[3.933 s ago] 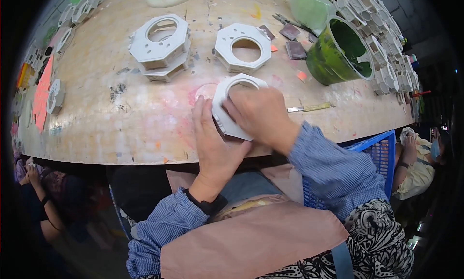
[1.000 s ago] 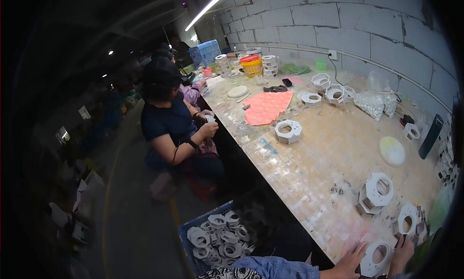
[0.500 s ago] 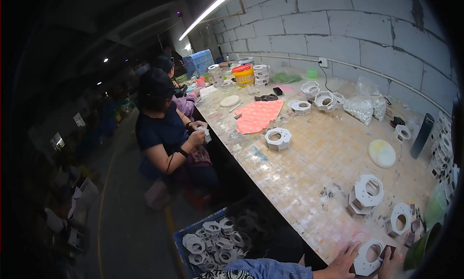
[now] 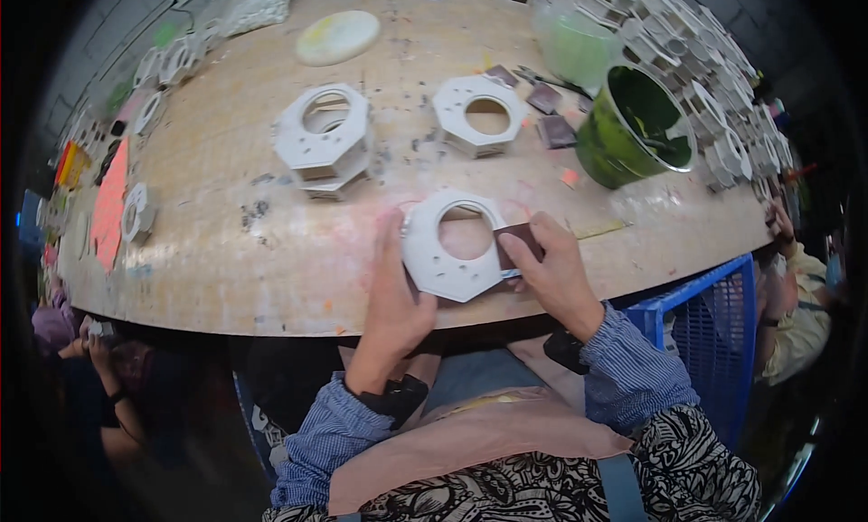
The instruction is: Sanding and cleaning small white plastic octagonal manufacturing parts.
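A white octagonal ring-shaped piece (image 4: 463, 276) with a big round opening and small holes stands near the table's front edge. My left hand (image 4: 395, 296) grips it by its left side. In my right hand (image 4: 556, 271) is a dark brown sanding pad (image 4: 521, 244), pinched between thumb and fingers and held against the piece's right edge. Farther back, two similar white pieces are stacked, the upper octagonal piece (image 4: 312, 147) resting on another. A single octagonal piece (image 4: 452, 115) lies to the right of that stack.
A green-stained bucket (image 4: 615, 147) stands at right, near loose brown pads (image 4: 556, 131) and a translucent green container (image 4: 574, 43). Many white pieces (image 4: 714, 115) are piled behind. A round pale disc (image 4: 339, 37) lies at the back. A blue crate (image 4: 701, 319) and other people flank the table.
The view has swung from the left side of the table to the area before me. My hands keep hold of the white piece and the sanding pad.
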A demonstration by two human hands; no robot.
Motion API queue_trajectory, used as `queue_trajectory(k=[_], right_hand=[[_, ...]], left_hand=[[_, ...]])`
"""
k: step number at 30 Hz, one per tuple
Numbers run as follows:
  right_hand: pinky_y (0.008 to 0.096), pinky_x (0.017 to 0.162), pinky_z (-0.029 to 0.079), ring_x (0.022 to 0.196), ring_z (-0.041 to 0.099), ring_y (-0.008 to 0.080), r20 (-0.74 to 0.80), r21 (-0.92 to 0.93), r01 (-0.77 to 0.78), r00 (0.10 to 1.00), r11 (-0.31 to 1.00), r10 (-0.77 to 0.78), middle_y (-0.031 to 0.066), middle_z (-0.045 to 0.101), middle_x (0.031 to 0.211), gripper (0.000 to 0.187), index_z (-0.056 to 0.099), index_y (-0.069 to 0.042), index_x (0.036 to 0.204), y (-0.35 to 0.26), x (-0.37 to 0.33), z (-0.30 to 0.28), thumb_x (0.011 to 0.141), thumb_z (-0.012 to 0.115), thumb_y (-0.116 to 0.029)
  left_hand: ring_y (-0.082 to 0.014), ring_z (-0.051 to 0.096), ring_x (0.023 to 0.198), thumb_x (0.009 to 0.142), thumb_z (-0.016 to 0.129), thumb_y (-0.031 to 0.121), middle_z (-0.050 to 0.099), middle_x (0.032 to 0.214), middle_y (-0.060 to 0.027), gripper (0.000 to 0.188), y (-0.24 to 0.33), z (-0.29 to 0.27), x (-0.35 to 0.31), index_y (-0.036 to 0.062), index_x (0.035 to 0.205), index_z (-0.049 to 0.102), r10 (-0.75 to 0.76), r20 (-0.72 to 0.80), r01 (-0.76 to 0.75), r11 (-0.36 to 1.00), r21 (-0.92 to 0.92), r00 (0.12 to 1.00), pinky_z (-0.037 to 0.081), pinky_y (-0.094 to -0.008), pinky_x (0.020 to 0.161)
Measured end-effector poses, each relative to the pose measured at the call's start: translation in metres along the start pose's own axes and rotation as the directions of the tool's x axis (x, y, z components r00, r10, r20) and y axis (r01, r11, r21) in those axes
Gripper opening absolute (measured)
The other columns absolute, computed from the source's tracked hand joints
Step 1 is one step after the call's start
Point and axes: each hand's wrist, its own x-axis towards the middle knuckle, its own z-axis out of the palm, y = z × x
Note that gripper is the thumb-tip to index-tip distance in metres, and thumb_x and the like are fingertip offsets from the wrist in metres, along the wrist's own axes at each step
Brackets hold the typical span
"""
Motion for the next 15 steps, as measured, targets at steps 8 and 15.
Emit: queue_trajectory(k=[8, 15], right_hand=[[0.0337, 0.062, 0.043, 0.067, 0.051, 0.0214, 0.149, 0.071, -0.034, 0.989, 0.997, 0.023, 0.0120, 0.050, 0.076, 0.022, 0.059, 0.005, 0.085, -0.009, -0.018, -0.015, 0.090, 0.065, -0.016], [0.0290, 0.063, 0.049, 0.065, 0.061, 0.0164, 0.272, 0.303, -0.338, 0.927, 0.891, 0.259, 0.0102, 0.066, 0.073, 0.027, 0.066, 0.003, 0.090, -0.014, -0.005, -0.023, 0.095, 0.059, -0.023]], left_hand=[[-0.0286, 0.045, 0.127, 0.073, 0.070, 0.012, 0.049, 0.133, -0.0197, 0.081, 0.030, 0.013, -0.005, -0.0016, 0.144, 0.033, -0.286, -0.136, 0.254, 0.944, -0.210, 0.949, 0.032, -0.0411, 0.109], [-0.0360, 0.050, 0.113, 0.072, 0.071, 0.016, 0.054, 0.121, -0.0197, 0.072, 0.016, 0.018, -0.005, 0.0002, 0.136, 0.042, -0.123, -0.222, 0.171, 0.963, 0.210, 0.967, 0.033, -0.0445, 0.103]])
